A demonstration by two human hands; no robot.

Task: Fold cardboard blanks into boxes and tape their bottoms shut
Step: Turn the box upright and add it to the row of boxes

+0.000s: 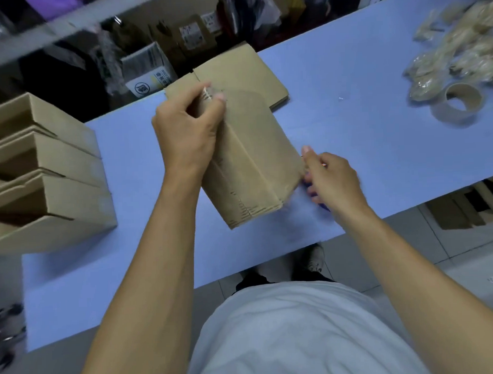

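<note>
A person at a blue table (pixel 347 79) tapes the bottom of a folded cardboard box (pixel 253 164), which stands with its closed flaps facing up. The left hand (pixel 186 130) pinches the end of a strip of clear tape (pixel 236 99) between thumb and fingertips at the box's far edge. The right hand (pixel 327 178) sits against the near right corner of the box, fingers curled around something dark blue, likely a tape dispenser, though blur hides it. The tape appears to run along the centre seam between the two hands.

Done well, the step seems to call for keeping the strip taut and centred on the seam, pressing it flat, then folding the far end over the edge so it holds. The box lies between the hands, under the left and just left of the right.

Finished boxes (pixel 43 171) are stacked at the left; flat blanks (pixel 244 66) lie beyond the box; a tape roll (pixel 457 105) rests well off to the right beside a pile of clear wrappers (pixel 458 48).
</note>
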